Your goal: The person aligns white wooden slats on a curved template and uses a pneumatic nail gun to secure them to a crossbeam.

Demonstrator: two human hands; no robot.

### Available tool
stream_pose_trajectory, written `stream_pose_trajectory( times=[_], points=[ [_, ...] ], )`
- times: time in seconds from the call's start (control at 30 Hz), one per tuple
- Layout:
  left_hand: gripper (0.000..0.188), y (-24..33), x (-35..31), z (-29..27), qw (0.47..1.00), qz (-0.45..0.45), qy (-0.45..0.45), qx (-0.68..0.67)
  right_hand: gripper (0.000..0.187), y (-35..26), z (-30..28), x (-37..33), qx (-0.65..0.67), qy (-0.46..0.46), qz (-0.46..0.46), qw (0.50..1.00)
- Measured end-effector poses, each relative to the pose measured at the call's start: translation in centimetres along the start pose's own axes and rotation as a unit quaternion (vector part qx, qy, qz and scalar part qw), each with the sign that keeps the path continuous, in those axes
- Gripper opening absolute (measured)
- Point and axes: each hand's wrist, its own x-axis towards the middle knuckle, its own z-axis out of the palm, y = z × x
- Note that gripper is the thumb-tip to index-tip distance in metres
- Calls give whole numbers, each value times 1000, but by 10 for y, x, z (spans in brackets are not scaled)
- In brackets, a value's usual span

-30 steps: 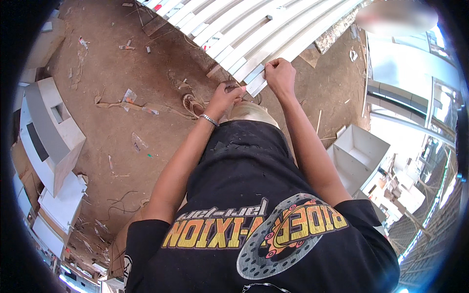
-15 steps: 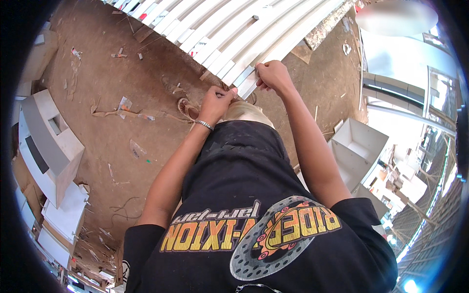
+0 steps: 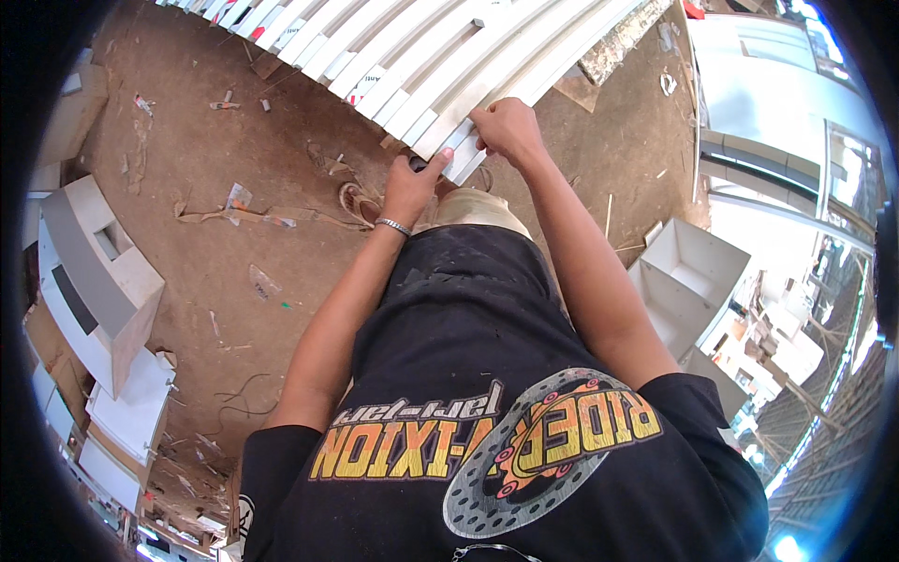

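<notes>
A row of long white moulded strips (image 3: 412, 56) lies side by side across the dirt floor ahead of me. My right hand (image 3: 506, 126) grips the near end of one white strip (image 3: 464, 150) at the row's right side. My left hand (image 3: 410, 187), a metal bracelet on its wrist, is closed around a small dark object pressed against the underside of that same strip end; what the object is cannot be made out. Both forearms reach forward over my black printed shirt.
White cabinet pieces (image 3: 89, 272) stand at the left, and an open white box unit (image 3: 688, 276) at the right. Scraps, paper and a sandal (image 3: 361, 201) litter the brown dirt floor (image 3: 215, 150). A rough board (image 3: 618, 37) lies beside the strips.
The view has tilted, so the strips and both hands sit higher in the picture. Both hands have stayed at the strip's near end, the left one closing up under it.
</notes>
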Motion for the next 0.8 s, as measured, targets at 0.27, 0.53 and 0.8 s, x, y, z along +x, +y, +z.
stream_pose_trajectory(
  times=[0.27, 0.53, 0.8],
  points=[
    [54, 0, 15, -3, 996, -8, -63, 59, 37, 9, 4, -3, 116, -21, 4, 993],
    [68, 9, 11, -3, 994, -5, -55, 91, 35, 9, 0, 3, 134, -47, 1, 990],
    [72, 11, 4, 0, 994, -1, -19, 108, 34, 10, 14, -26, 182, -1, 5, 983]
  ],
)
